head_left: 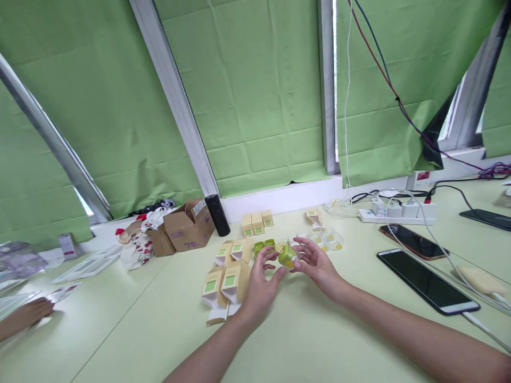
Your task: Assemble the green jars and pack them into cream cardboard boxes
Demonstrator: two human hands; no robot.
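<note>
A co-worker's hand [27,314] rests at the far left. By the small boxes [225,282], the left hand [259,282] and right hand [317,266] pinch a little green jar [286,256] above the table [319,340], fingers partly curled. Such a light grip could let it slip and roll toward the phone [427,279].

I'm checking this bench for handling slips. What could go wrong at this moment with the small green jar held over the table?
1. The green jar is pinched only at the fingertips of the left hand and right hand, above the table; it could slip and roll.
2. Open tan cartons lie right beside the left wrist; a sweep of the arm may knock them over.
3. The black phone and its charging cable lie close to the right forearm and might be snagged.
</note>
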